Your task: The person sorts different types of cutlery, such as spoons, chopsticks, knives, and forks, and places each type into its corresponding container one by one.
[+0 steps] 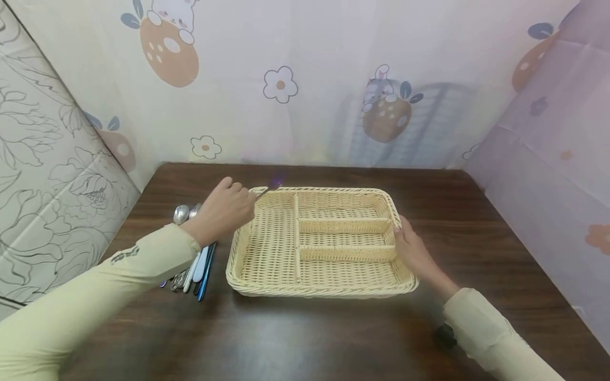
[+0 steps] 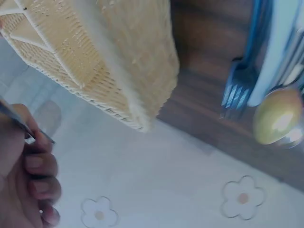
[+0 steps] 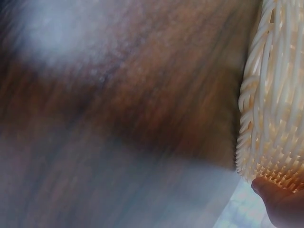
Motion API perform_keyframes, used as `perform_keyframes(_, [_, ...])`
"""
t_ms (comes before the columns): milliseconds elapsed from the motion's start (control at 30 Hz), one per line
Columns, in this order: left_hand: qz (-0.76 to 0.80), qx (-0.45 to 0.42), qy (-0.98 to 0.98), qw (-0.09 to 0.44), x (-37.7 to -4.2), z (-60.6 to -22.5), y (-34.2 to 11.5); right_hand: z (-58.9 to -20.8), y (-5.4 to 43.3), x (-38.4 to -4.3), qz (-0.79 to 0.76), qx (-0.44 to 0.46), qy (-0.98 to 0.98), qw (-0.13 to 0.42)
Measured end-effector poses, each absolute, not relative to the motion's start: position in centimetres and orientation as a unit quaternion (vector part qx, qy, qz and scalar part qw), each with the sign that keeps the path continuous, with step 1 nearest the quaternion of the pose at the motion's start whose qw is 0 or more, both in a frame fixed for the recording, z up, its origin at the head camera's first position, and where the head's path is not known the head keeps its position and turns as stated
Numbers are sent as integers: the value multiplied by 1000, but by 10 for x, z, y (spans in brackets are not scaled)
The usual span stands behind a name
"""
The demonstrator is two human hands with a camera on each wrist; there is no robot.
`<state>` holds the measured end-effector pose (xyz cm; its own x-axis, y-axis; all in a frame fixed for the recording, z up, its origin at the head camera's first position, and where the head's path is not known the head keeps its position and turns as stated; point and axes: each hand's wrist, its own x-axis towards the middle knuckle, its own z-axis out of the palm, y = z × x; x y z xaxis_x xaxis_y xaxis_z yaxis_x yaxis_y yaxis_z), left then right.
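Observation:
A pale wicker basket (image 1: pixel 296 238) with a divider and several compartments sits in the middle of the dark table. Its right rim is gripped by my right hand (image 1: pixel 413 248), with the thumb showing at the weave in the right wrist view. Over the basket's left rim, my left hand (image 1: pixel 229 209) holds a slim piece of cutlery (image 1: pixel 268 190) with a purplish, blurred end; its kind I cannot tell. The fingers curl around its handle in the left wrist view. No cutlery lies in the basket's compartments.
Left of the basket lies a pile of cutlery: spoons (image 1: pixel 181 214), a white handle (image 1: pixel 200 264), a blue handle (image 1: pixel 205 275) and, in the left wrist view, a dark fork (image 2: pixel 240 83). A patterned curtain (image 1: pixel 314 121) stands behind the table. Something small and black (image 1: pixel 445 335) is by the right sleeve.

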<state>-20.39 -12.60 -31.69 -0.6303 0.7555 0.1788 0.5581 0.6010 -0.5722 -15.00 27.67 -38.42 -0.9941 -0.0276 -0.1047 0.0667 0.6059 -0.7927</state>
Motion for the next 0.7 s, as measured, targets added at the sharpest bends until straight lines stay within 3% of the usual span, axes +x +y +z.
perform_keyframes(333, [257, -436, -827, 245, -222, -315, -91, -386, 277, -150, -435, 21, 899, 50])
perform_keyframes(700, [296, -392, -859, 143, -214, -340, -90, -388, 278, -154, -426, 24, 903, 51])
